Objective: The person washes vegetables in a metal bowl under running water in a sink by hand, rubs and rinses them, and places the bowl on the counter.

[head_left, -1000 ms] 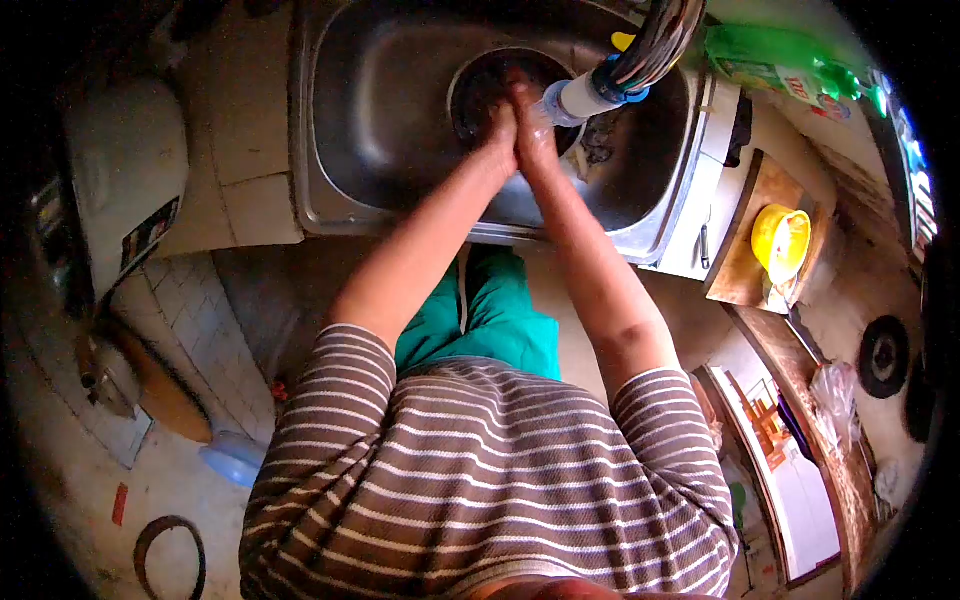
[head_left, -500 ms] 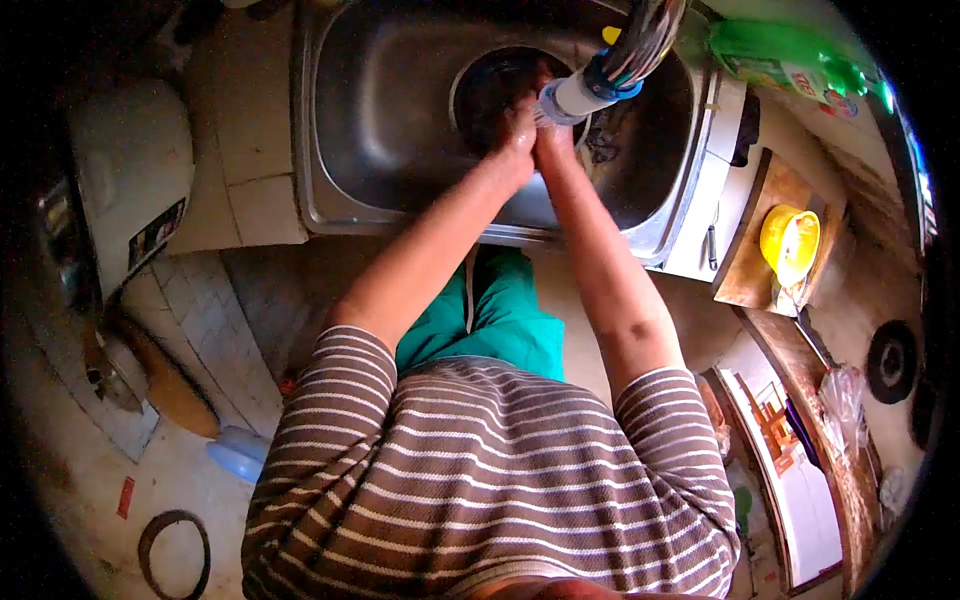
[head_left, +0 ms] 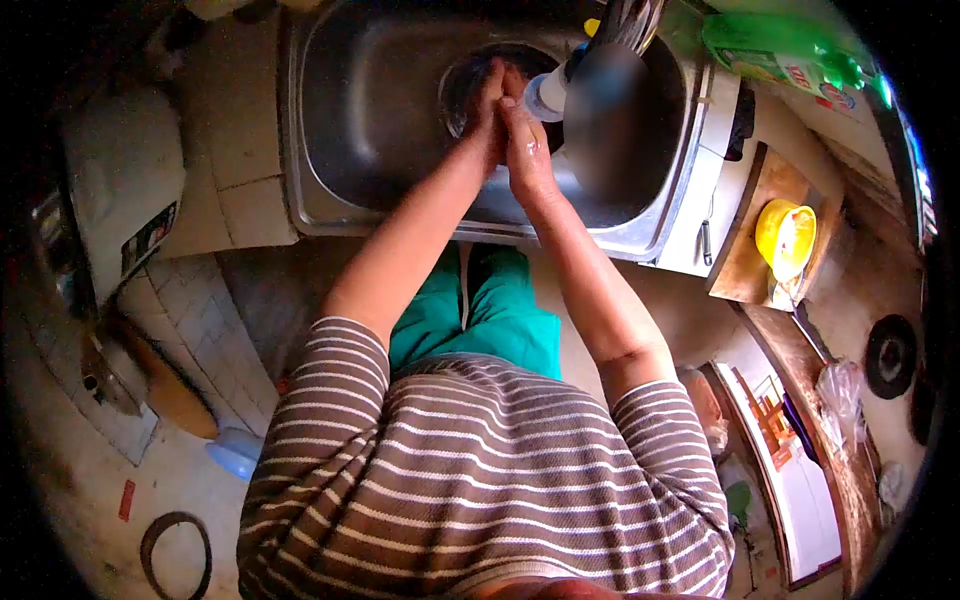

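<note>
Diagonally set tap nozzle (head_left: 547, 97), long axis pointing down-left, left hand (head_left: 488, 108) pressed against right hand (head_left: 526, 143), each grip open, flat

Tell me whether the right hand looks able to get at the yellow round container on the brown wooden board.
Probably yes: the right hand only touches the left hand, and the yellow container stands beyond the steel sink's right rim, with nothing tall visibly between.

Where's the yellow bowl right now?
In the head view, the yellow bowl is on the right side, on the wooden board, just right of the sink.
</note>
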`<move>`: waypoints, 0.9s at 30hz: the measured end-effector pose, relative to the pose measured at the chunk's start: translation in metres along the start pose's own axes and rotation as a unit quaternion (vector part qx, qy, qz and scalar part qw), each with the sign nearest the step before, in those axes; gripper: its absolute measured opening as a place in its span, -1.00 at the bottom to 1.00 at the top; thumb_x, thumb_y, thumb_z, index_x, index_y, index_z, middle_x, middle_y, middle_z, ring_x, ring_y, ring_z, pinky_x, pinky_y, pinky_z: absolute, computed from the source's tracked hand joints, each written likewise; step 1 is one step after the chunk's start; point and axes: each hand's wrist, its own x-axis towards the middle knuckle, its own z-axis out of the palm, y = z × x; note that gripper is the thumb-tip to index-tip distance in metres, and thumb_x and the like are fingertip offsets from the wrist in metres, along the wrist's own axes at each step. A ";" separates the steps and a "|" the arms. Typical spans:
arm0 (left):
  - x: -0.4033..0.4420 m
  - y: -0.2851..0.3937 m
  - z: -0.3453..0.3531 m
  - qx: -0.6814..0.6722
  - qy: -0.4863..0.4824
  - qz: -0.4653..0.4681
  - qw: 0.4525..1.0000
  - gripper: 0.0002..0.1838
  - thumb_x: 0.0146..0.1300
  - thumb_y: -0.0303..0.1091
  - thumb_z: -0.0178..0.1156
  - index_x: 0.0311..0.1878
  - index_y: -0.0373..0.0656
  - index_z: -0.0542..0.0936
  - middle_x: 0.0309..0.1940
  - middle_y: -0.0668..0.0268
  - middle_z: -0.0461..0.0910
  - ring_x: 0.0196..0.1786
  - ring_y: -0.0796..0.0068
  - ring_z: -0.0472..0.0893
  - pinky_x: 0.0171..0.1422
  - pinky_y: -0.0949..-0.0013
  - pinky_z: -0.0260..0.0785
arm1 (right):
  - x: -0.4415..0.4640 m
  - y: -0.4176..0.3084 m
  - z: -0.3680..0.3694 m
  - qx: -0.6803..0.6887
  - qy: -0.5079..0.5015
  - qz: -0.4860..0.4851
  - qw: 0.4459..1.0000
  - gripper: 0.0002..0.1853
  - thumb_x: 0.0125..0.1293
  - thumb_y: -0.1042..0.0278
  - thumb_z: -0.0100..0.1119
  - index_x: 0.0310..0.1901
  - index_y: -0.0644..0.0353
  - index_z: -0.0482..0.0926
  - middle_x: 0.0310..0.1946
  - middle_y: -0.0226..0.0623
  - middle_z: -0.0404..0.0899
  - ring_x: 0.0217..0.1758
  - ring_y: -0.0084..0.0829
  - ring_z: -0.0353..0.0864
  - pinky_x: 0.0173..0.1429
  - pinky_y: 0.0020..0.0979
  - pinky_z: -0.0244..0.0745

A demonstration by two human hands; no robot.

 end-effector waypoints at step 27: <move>0.022 0.013 -0.012 0.021 0.071 -0.011 0.997 -0.51 0.25 0.09 -0.08 0.01 -0.13 0.42 -0.04 0.30 0.43 0.00 0.38 0.38 0.11 0.30 0.21 | 0.056 0.023 0.002 -0.117 -0.001 -0.055 0.992 -0.52 0.32 0.05 -0.23 0.10 0.26 0.30 0.08 -0.05 0.31 0.17 -0.19 0.24 0.23 -0.34 0.05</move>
